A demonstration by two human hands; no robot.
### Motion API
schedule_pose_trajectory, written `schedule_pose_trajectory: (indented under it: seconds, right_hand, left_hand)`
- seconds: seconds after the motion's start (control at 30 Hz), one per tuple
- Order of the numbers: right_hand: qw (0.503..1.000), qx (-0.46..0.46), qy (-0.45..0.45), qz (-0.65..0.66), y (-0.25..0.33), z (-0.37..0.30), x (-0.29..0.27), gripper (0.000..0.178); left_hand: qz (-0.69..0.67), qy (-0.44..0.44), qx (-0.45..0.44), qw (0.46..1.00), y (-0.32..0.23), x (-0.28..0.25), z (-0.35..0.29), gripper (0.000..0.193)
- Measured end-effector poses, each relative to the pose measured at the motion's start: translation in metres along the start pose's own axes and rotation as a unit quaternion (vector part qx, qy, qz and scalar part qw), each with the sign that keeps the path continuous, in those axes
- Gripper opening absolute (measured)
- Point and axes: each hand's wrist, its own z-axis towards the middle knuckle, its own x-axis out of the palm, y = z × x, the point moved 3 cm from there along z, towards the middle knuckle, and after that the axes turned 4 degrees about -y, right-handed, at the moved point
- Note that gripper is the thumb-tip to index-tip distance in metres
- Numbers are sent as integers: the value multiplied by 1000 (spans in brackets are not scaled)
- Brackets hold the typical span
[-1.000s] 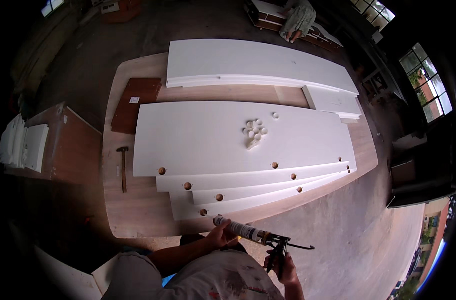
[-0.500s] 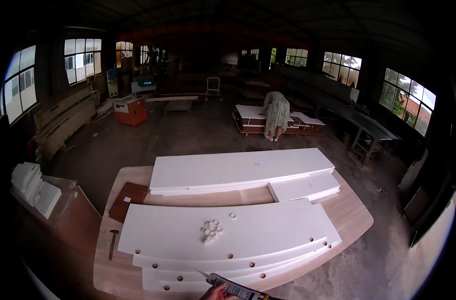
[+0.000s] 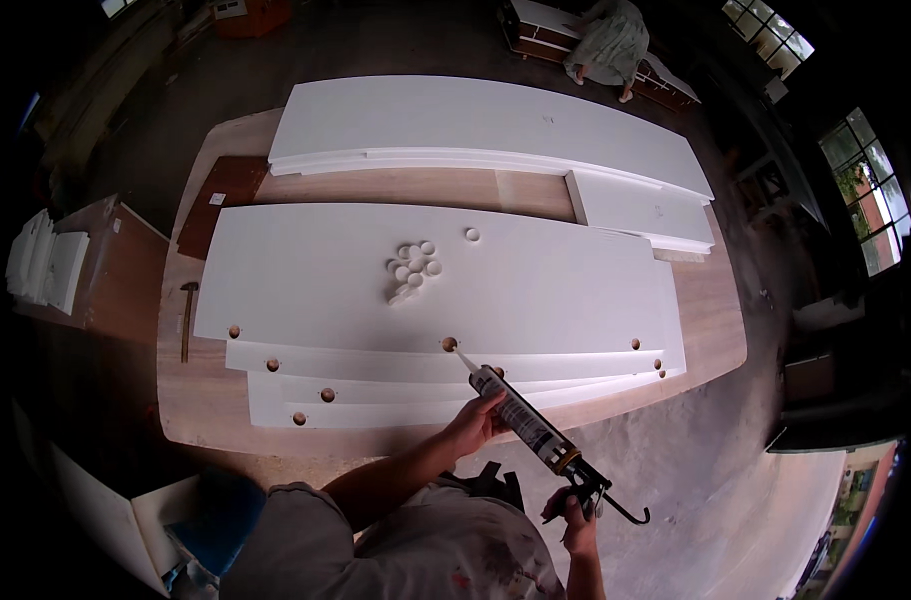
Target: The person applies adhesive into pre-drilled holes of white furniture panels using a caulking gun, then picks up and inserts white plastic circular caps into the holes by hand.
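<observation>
A caulking gun (image 3: pixel 524 425) loaded with a dark tube is held slantwise in both hands. My left hand (image 3: pixel 476 422) closes round the tube near its front end. On the grip and trigger at the rear, my right hand (image 3: pixel 574 515) is closed. The pale nozzle points at a round hole (image 3: pixel 450 344) near the front edge of the top white panel (image 3: pixel 316 270); whether the tip touches I cannot tell. Several white panels lie stacked in steps, with more holes along their front edges. A cluster of small white rings (image 3: pixel 412 268) rests on the top panel, and a single ring (image 3: pixel 473 235) lies apart.
The panels lie on a large wooden table (image 3: pixel 201 410). More white panels (image 3: pixel 476 120) are stacked at its far side. A hammer (image 3: pixel 187 320) and a brown board (image 3: pixel 222 205) lie on the left. A person (image 3: pixel 611 45) bends over another stack at the far right.
The view has tilted down, so the table sits higher. The caulking gun has come up over the panels, its nozzle now at a hole. Both hands now show on it.
</observation>
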Motion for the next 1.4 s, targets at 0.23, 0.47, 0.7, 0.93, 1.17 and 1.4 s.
schedule_pose_trajectory:
  seconds: [0.23, 0.47, 0.7, 0.93, 1.17, 1.4]
  right_hand:
    - [999, 41, 2, 18, 20, 59, -2, 40]
    - [997, 77, 8, -11, 15, 98, -27, 35]
    - [995, 70, 28, -63, 25, 106, -36, 32]
    - [993, 13, 117, 12, 49, 95, -38, 45]
    - [994, 68, 27, 85, 24, 42, -84, 41]
    - [983, 114, -86, 116, -16, 23, -84, 35]
  left_hand:
    - [-46, -44, -1, 998, -9, -13, 36, 41]
    - [-66, -50, 23, 996, -12, -13, 56, 42]
    - [-79, -90, 46, 992, -5, -9, 63, 44]
    - [-103, -38, 62, 992, -5, 3, 50, 40]
    - [-52, -17, -42, 998, 37, 45, 59, 37]
    - [-52, -50, -127, 989, 73, 23, 74, 40]
